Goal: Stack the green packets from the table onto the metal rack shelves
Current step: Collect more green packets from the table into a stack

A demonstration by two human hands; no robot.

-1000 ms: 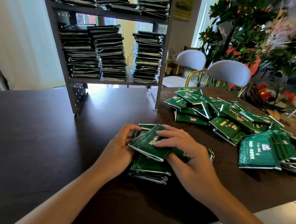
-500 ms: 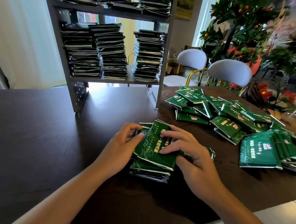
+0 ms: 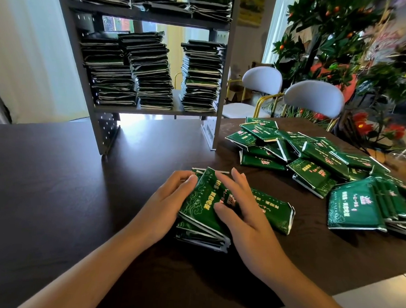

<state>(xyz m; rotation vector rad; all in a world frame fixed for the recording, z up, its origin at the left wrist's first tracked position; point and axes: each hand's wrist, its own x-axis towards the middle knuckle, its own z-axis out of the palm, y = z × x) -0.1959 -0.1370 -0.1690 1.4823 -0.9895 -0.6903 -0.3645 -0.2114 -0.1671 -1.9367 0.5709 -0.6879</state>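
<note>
A dark brown table fills the view, its near edge cut off below and its right edge running back toward two grey chairs and a fruiting plant. Toward the table's far edge stands the metal rack, its shelves already loaded with tall stacks of dark packets. Along the table's right edge sprawls a loose heap of green packets, some overlapping and some tilted on edge. Near the middle of the near edge sits a small pile of packets, its top packet tilted. The left hand cups the pile's left side with curled fingers, grasping it. The right hand lies flat on top, fingers straight and spread, pressing down without clasping.
</note>
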